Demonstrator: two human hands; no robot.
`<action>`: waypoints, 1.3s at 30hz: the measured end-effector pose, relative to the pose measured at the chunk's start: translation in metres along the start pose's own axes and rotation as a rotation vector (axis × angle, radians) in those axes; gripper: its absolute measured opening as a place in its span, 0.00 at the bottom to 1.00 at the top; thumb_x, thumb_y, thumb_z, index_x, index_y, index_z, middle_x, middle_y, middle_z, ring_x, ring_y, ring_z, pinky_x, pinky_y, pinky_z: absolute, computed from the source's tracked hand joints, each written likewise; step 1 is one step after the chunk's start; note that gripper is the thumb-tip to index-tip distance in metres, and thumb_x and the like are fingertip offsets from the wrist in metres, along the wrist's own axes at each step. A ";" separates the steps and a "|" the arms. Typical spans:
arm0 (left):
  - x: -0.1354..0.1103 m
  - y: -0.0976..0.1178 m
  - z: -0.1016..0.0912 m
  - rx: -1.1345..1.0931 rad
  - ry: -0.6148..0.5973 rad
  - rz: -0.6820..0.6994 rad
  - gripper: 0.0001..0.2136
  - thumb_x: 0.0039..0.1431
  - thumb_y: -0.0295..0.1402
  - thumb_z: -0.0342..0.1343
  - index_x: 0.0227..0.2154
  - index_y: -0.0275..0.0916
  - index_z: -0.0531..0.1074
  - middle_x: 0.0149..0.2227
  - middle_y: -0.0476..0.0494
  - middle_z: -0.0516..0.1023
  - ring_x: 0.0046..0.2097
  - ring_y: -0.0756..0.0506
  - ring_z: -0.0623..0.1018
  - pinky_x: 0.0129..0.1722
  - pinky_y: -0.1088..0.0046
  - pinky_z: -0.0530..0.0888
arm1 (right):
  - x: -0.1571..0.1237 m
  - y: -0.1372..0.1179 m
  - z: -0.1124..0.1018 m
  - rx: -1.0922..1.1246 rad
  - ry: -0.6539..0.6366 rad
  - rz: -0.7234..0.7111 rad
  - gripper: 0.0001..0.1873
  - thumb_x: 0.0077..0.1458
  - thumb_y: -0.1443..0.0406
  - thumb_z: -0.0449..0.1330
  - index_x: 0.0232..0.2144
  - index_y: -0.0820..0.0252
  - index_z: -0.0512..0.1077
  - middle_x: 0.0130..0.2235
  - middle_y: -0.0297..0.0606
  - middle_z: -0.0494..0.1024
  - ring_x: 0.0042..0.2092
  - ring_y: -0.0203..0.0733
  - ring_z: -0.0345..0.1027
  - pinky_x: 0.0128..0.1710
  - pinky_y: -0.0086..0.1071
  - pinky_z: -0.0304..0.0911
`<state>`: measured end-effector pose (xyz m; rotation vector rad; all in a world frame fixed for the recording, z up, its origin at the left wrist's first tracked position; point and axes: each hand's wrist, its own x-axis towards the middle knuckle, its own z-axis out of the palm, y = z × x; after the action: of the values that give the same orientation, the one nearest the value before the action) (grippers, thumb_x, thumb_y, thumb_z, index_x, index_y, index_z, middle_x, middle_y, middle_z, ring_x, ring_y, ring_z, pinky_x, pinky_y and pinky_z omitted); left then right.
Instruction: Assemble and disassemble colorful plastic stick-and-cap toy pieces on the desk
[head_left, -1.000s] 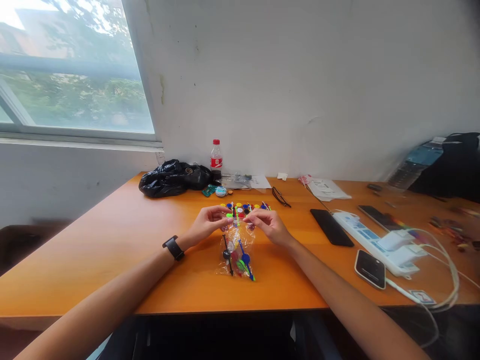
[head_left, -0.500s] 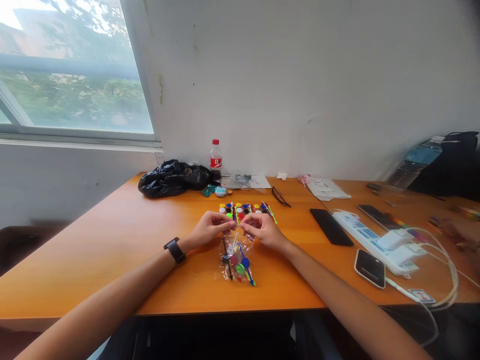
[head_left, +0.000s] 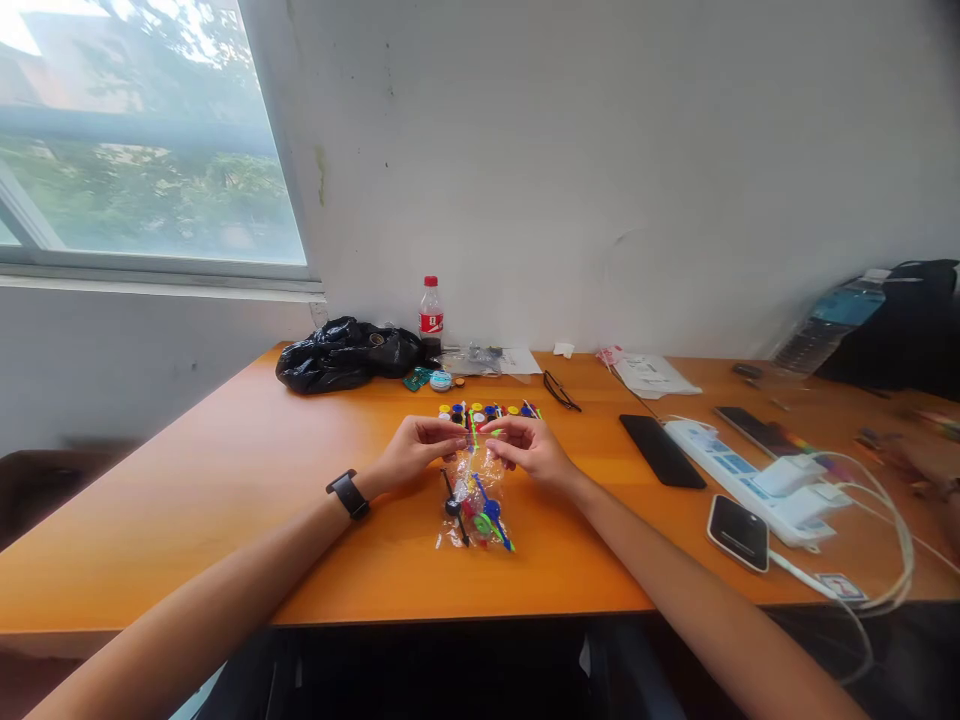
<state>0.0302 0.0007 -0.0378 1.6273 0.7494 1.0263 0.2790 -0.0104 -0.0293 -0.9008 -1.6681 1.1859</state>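
Observation:
A clear plastic bag (head_left: 474, 505) hangs upright between my hands, its top edge pinched from both sides. My left hand (head_left: 421, 447), with a dark watch (head_left: 348, 494) on the wrist, closes on the left end of that edge. The right end is in the pinch of my right hand (head_left: 531, 449). Through the film I see a black arrow-shaped spinner (head_left: 453, 507), a blue spinner (head_left: 491, 510) and a green round piece (head_left: 482, 523). Just beyond my fingers lie rows of coloured discs and arrows (head_left: 491, 411), partly hidden by the hands.
Toward the wall are a black plastic bag (head_left: 337, 358), a cola bottle (head_left: 431, 320) and glasses (head_left: 561, 391). On the right lie a black phone (head_left: 661, 452), a power strip (head_left: 731, 480) with chargers and a charging phone (head_left: 738, 533). Another person's blurred hand (head_left: 926, 465) shows at far right.
My hands have spread the top edge of the clear bag a little wider and flatter. The bag's lower end has risen slightly, and its pieces have shifted a little.

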 end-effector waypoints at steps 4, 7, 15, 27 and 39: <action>0.001 -0.001 -0.001 -0.001 0.037 0.028 0.15 0.58 0.42 0.70 0.41 0.34 0.86 0.39 0.36 0.87 0.36 0.45 0.81 0.38 0.70 0.78 | 0.001 0.000 -0.002 0.059 -0.008 -0.027 0.14 0.54 0.59 0.69 0.40 0.60 0.85 0.26 0.34 0.77 0.26 0.35 0.66 0.26 0.30 0.63; 0.000 0.004 -0.001 0.011 0.066 0.021 0.12 0.58 0.40 0.69 0.38 0.36 0.87 0.38 0.37 0.87 0.39 0.42 0.83 0.40 0.68 0.79 | 0.002 0.000 -0.004 0.081 0.035 -0.026 0.11 0.54 0.61 0.66 0.36 0.60 0.86 0.25 0.35 0.77 0.26 0.35 0.65 0.26 0.31 0.62; -0.005 0.015 0.000 0.058 0.038 -0.002 0.15 0.62 0.44 0.66 0.35 0.34 0.86 0.32 0.40 0.84 0.35 0.45 0.79 0.38 0.71 0.76 | 0.000 -0.004 -0.004 0.013 0.002 -0.042 0.10 0.55 0.61 0.66 0.35 0.60 0.86 0.27 0.36 0.77 0.28 0.36 0.67 0.29 0.32 0.64; -0.002 -0.003 0.007 0.160 0.096 0.096 0.18 0.59 0.46 0.69 0.43 0.36 0.85 0.44 0.38 0.87 0.45 0.39 0.83 0.48 0.62 0.79 | 0.000 0.009 0.002 -0.104 -0.070 0.032 0.19 0.61 0.51 0.66 0.42 0.59 0.79 0.29 0.34 0.77 0.27 0.37 0.69 0.27 0.30 0.66; 0.000 -0.001 0.008 0.108 -0.019 0.157 0.15 0.62 0.45 0.66 0.36 0.34 0.80 0.36 0.41 0.81 0.38 0.47 0.78 0.41 0.72 0.75 | -0.001 0.002 0.001 -0.090 0.006 -0.079 0.12 0.53 0.64 0.63 0.36 0.58 0.86 0.29 0.35 0.78 0.26 0.35 0.66 0.29 0.31 0.64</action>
<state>0.0377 -0.0029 -0.0400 1.8099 0.6825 1.0958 0.2783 -0.0114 -0.0318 -0.8836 -1.7478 1.0616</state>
